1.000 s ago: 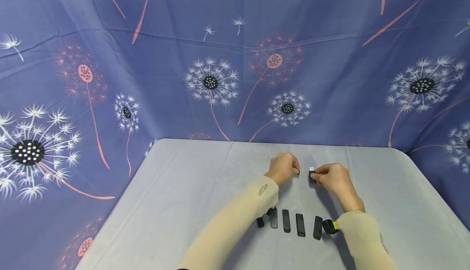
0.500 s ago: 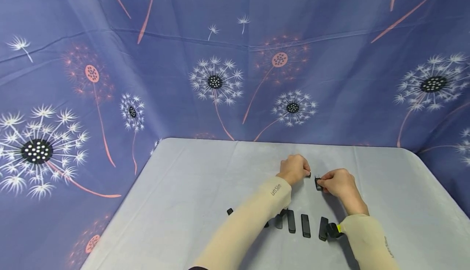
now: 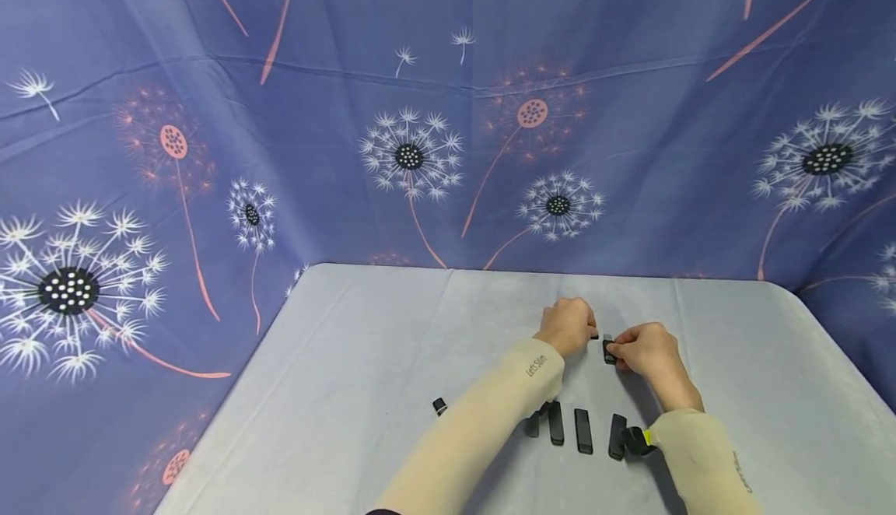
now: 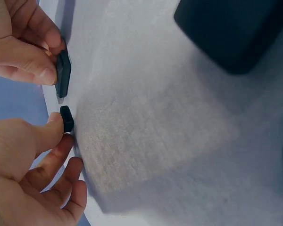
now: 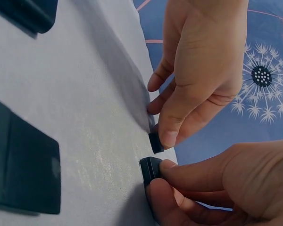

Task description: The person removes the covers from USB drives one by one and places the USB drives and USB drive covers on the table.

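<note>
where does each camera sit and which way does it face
Head: on the head, facing forward and down at table and patterned cloth; left hand, right hand, sleeves show.
Left wrist: on that wrist, aimed at the cap; both hands show.
Right wrist: on that wrist, aimed at the USB stick; both hands show.
Wrist views share the cap and USB stick.

One cap (image 4: 67, 119), perhaps six USB sticks (image 3: 583, 431)
</note>
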The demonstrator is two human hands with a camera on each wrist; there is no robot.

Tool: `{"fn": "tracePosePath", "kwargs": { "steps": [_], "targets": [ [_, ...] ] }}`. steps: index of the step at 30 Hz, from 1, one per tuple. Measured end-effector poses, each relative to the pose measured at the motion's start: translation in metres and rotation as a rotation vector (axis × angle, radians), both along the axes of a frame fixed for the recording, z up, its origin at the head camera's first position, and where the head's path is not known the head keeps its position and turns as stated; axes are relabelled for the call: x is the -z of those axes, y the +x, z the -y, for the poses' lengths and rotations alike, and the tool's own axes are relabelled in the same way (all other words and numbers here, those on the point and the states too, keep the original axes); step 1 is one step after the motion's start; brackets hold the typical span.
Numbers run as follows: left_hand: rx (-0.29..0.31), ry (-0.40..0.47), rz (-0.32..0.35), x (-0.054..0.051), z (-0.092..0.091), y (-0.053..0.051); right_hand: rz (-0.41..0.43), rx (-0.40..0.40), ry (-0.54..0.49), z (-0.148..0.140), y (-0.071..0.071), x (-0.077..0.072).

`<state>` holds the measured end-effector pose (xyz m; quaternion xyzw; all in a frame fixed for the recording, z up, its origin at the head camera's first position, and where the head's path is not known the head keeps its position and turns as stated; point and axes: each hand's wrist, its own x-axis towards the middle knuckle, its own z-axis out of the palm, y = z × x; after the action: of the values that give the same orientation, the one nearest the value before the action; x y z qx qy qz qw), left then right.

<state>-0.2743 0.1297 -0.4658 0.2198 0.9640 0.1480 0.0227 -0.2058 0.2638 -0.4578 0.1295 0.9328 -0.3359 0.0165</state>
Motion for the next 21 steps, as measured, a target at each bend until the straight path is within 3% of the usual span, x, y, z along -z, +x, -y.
{"fn": "tracePosePath", "kwargs": {
  "steps": [15,21],
  "targets": [
    [0.057,0.012,-0.007,0.002,0.0036,-0.002,0.023,0.0,-0.017,-0.001,0.0003,0.0003],
    [0.042,0.019,0.021,0.0016,0.0037,-0.0014,0.037,0.002,-0.03,-0.001,0.0002,0.0008]
  ]
}}
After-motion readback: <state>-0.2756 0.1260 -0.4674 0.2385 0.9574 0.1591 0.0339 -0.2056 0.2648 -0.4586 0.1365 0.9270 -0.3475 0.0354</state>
